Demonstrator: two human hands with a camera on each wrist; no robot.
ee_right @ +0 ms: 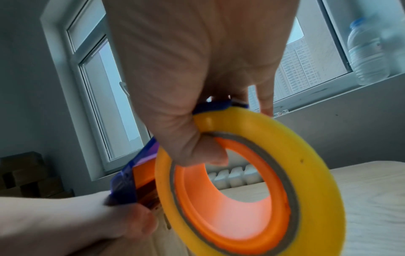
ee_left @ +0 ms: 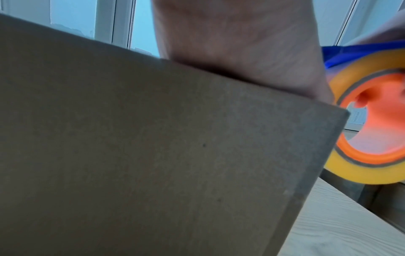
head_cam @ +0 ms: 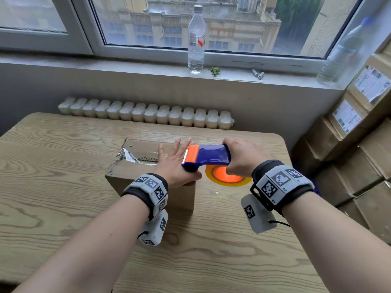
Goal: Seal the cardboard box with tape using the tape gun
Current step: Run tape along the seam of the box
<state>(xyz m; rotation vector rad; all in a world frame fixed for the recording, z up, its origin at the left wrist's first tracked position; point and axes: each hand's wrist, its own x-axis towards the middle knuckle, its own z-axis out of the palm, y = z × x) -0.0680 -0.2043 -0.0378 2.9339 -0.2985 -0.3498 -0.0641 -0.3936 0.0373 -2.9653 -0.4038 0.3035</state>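
Box (head_cam: 135, 166) sat on the table (head_cam: 53, 149), left hand (head_cam: 175, 163) flat on top, fingers straight; right hand (head_cam: 241, 157) gripped the tape gun (head_cam: 207, 156).

Soft grey daylight enters through the window (head_cam: 190, 22), casting a faint shadow beside the cardboard box (head_cam: 127, 166). Wide-angle distortion bows the head view's edges. Both wrist views are dim and blurred; the tape roll (ee_right: 241, 181) smears.
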